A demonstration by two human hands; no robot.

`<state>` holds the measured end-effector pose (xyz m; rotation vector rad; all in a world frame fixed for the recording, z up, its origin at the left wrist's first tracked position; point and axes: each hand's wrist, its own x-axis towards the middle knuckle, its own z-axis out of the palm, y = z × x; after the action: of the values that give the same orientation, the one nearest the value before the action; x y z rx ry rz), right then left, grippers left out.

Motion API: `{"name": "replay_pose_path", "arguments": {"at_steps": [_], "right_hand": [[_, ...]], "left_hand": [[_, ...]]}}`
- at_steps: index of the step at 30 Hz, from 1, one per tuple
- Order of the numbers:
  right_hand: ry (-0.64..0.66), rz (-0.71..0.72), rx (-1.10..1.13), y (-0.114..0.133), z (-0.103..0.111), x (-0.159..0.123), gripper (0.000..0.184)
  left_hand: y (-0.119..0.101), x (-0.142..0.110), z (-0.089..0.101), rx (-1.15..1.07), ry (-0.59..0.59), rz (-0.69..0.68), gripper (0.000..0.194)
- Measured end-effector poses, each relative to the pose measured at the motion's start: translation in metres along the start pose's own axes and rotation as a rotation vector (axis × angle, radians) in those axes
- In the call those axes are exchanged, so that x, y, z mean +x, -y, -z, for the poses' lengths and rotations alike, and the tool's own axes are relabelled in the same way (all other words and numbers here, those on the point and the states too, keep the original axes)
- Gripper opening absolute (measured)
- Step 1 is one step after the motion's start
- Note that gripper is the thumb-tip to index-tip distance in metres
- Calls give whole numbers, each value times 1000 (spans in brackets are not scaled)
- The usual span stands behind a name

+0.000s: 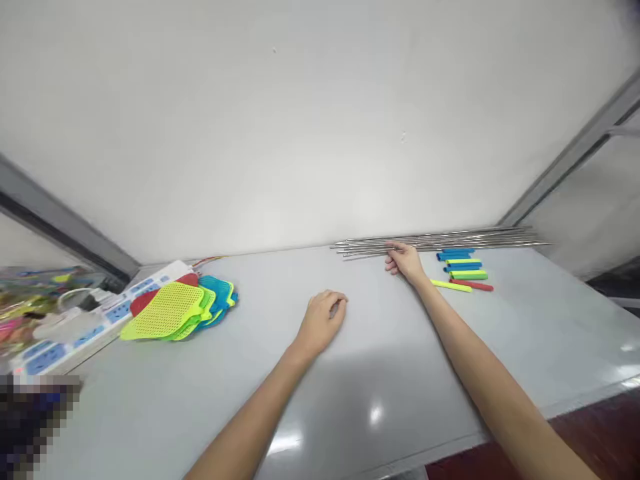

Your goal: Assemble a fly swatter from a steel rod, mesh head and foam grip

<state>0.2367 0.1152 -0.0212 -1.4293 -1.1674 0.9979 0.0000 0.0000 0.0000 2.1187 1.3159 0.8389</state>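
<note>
Wall (pixel 340 133): stands directly beyond the right hand (pixel 406 263), limiting room on that side. Table (pixel 200 400): back edge meets the wall just past the grip; near edge lies well toward the person. Bare surface extends left of the grip and toward the person, offering the widest open room. Metal rods (pixel 465 239): lie at the grip and to its right, along the wall. Long axis runs left to right, roughly parallel to the back edge; left ends project slightly past the fingers, staggered. Power strips (pixel 93 335): well left of the grip, set obliquely. Mesh paddles (pixel 167 312): well left, overlapping, partly over the strips. Left hand (pixel 320 323): left of the grip and nearer the person, loosely curled, thumb and forefinger leaving a gap, nothing visible within. Right hand: fingers bent at the front rods, thumb and forefinger near together; whether they pinch one cannot be told. Coloured tubes (pixel 467 275): just right of the grip, mostly lengthwise left to right, restricting room there.
</note>
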Motion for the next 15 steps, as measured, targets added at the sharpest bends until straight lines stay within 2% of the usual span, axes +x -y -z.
{"name": "replay_pose_path", "arguments": {"at_steps": [7, 15], "right_hand": [[-24, 172, 80, -6, 5, -4, 24], [-65, 197, -4, -6, 5, -7, 38]], "left_hand": [[-3, 0, -1, 8, -12, 23, 23], [-6, -2, -1, -3, -15, 21, 24]]}}
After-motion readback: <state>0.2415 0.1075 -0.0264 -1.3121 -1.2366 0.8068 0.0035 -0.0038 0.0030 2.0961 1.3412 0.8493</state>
